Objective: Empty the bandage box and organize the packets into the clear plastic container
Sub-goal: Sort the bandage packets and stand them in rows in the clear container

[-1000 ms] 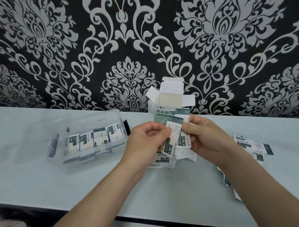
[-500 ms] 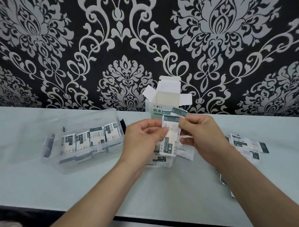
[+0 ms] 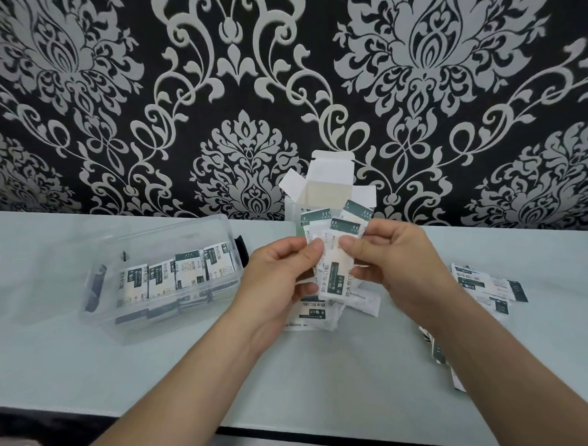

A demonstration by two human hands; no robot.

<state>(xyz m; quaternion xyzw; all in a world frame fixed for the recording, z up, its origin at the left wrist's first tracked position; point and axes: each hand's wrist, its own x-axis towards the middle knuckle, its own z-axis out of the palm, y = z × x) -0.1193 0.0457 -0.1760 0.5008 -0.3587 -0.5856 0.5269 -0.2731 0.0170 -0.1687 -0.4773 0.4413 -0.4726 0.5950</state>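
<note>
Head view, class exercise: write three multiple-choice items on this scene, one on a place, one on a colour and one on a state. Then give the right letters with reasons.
1. Where does the clear plastic container lie from the left hand?
A. to its right
B. to its left
C. on top of it

2. The band across the held packets is:
A. red
B. yellow
C. dark green

3. The bandage box is:
A. open, flaps up
B. taped shut
C. crushed flat

Answers:
1 B, the container sits at the left on the table.
2 C, a dark green strip tops each packet.
3 A, its white flaps stand spread.

Two hands [image 3: 280, 276] [image 3: 405, 264], one box [image 3: 327, 194], one container [image 3: 171, 231], over ten packets [image 3: 337, 278].
</note>
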